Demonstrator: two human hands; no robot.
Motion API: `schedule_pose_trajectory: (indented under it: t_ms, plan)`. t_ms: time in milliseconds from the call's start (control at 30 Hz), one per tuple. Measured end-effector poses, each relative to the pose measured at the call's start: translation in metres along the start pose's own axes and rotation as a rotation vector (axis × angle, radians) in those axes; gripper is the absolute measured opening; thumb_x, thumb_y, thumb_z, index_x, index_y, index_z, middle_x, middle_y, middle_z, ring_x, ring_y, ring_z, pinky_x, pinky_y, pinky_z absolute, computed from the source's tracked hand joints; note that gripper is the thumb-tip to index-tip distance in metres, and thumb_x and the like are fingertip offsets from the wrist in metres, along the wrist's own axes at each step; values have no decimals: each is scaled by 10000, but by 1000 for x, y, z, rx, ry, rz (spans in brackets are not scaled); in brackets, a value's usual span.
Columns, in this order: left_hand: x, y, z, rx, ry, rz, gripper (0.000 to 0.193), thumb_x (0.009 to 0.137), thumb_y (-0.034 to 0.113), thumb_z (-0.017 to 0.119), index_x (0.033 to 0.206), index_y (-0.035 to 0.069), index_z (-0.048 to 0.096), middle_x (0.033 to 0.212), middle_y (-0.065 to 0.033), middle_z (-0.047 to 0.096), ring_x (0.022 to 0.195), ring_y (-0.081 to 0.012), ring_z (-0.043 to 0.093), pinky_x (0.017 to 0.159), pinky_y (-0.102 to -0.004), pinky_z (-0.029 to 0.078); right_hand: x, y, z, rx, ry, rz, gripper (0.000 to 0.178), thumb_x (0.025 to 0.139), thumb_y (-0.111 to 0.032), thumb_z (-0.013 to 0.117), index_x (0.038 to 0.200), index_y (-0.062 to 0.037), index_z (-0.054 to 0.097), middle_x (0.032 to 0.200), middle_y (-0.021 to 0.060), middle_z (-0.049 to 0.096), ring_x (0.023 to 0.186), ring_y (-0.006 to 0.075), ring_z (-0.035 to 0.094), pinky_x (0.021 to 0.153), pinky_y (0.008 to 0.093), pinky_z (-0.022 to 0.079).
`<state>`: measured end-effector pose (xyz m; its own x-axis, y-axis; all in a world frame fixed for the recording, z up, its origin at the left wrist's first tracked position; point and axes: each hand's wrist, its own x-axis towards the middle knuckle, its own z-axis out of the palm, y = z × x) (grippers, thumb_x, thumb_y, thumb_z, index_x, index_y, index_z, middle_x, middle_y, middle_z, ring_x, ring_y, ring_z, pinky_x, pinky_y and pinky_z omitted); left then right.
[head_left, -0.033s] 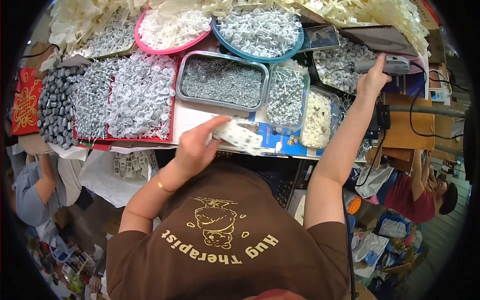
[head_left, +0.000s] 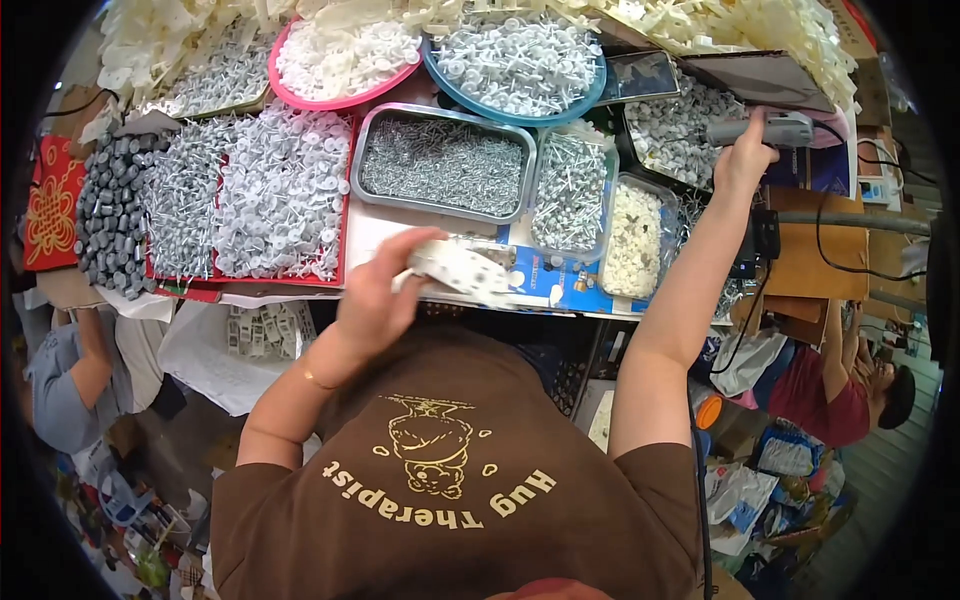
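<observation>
My left hand [head_left: 380,295] grips one end of a white plastic piece [head_left: 465,272] whose face shows several dark spots. The piece is tilted a little, above the front edge of the table, just short of the metal tray of small screws [head_left: 530,165]. Far to the right, my right hand [head_left: 748,158] is wrapped round a grey corded hand tool [head_left: 787,130]. The tool's nose points left, over a dark tray of white and grey small parts [head_left: 680,125]. My right palm and some fingers are hidden from this angle.
Several containers crowd the table: a red tray [head_left: 347,225] of plastic-headed nails, a pink basin [head_left: 285,95], a blue basin [head_left: 520,118] and a clear tub of cream pieces [head_left: 632,240]. A black cord [head_left: 822,215] hangs at right. Other people work on both sides.
My left hand has shifted slightly left with the white plastic piece. My right hand and the grey tool have edged a little left.
</observation>
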<state>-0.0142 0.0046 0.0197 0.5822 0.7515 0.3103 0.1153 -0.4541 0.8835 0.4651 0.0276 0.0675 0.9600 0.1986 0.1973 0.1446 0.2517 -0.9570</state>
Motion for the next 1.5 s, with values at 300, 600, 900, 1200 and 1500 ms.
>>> schedule_pose_trajectory:
  t_ms: [300, 600, 900, 1200, 1500]
  plan:
    - [-71, 13, -212, 306, -321, -754, 457, 796, -184, 522, 1198, 17, 598, 1096, -84, 675, 1033, -209, 632, 900, -316, 489, -26, -26, -46, -982, -335, -101, 425, 892, -291, 746, 1160, 24, 647, 802, 67, 680, 636, 161, 623, 610, 288, 526]
    - [-21, 6, -203, 590, 60, -619, 152, 897, 147, 706, 940, 1, 698, 786, -107, 700, 697, -177, 678, 624, -306, 503, -73, 44, -117, -1319, -341, -454, 125, 904, -148, 685, 964, -39, 680, 861, 123, 725, 722, 257, 714, 656, 382, 547]
    - [169, -91, -148, 781, 418, 363, 203, 899, 157, 686, 1085, 95, 739, 1155, -103, 709, 1086, -325, 641, 949, -398, 498, -127, -2, -73, -588, -237, -333, 236, 978, -111, 653, 1187, -8, 689, 1000, 83, 720, 826, 115, 658, 696, 233, 518]
    - [184, -118, -139, 121, 813, 36, 147, 897, 71, 719, 1032, 13, 723, 935, -54, 743, 793, -108, 685, 728, -244, 551, -168, -32, -95, -398, -410, -59, 319, 1039, -239, 581, 1046, 47, 721, 826, 19, 631, 666, 58, 510, 629, 209, 441]
    - [29, -25, 1, 278, -35, 7, 109, 722, 58, 790, 807, 83, 726, 812, -29, 708, 815, -227, 649, 782, -350, 462, -225, -19, -66, 30, -844, 345, 324, 1057, -178, 448, 942, 64, 630, 995, 114, 593, 915, 186, 618, 848, 321, 513]
